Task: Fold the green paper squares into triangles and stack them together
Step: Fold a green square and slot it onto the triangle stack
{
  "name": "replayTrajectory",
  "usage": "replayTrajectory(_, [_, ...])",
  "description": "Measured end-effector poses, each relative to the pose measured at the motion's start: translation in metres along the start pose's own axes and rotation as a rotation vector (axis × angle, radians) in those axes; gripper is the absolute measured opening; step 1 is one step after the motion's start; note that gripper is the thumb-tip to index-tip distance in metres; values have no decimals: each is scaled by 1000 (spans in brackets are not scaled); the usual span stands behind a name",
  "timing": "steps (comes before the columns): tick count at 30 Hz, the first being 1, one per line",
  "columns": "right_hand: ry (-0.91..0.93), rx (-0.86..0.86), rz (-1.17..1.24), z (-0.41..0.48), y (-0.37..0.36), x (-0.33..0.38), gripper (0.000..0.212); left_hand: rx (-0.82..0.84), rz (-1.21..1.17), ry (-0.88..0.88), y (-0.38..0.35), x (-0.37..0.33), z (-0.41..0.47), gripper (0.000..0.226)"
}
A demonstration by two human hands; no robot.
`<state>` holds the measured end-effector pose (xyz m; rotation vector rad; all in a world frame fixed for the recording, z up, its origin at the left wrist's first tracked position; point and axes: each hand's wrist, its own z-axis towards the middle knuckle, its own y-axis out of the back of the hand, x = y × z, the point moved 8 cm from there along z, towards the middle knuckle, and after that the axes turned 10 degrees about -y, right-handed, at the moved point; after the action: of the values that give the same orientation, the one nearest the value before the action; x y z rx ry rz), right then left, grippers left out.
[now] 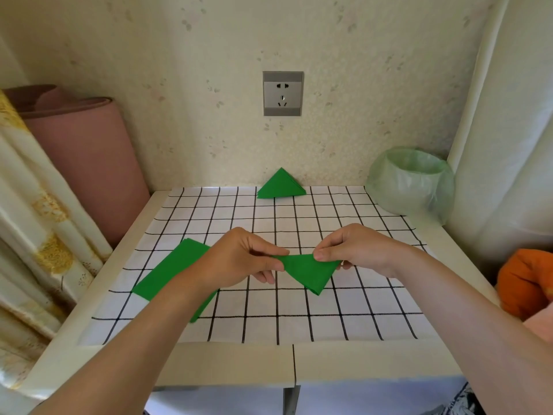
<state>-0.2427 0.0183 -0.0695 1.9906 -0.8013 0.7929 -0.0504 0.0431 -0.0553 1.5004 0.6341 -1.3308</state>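
A folded green paper triangle [311, 272] hangs just above the middle of the table, point down. My left hand [242, 259] pinches its left corner and my right hand [356, 250] pinches its right corner. A pile of flat green paper squares [170, 272] lies on the table to the left, partly hidden under my left forearm. A stack of folded green triangles [281, 185] rests at the table's far edge against the wall.
The table carries a white cloth with a black grid [299, 310]. A bin lined with a pale green bag [411, 182] stands at the far right corner. A pink roll [83, 157] and a curtain [33, 223] flank the left. An orange cloth [523, 283] lies at right.
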Motion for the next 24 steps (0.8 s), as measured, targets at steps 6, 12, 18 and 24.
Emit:
replayTrajectory(6, [19, -38, -8, 6, -3, -2, 6, -24, 98, -15, 0, 16, 3, 22])
replayTrajectory(12, [25, -171, -266, 20, -10, -9, 2, 0, 302, 2, -9, 35, 5, 20])
replayTrajectory(18, [25, -248, -472, 25, -17, -10, 6, -9, 471, 78, -13, 38, 10, 20])
replayTrajectory(24, [46, -302, -588, 19, -20, -4, 10, -15, 539, 111, -15, 41, 12, 19])
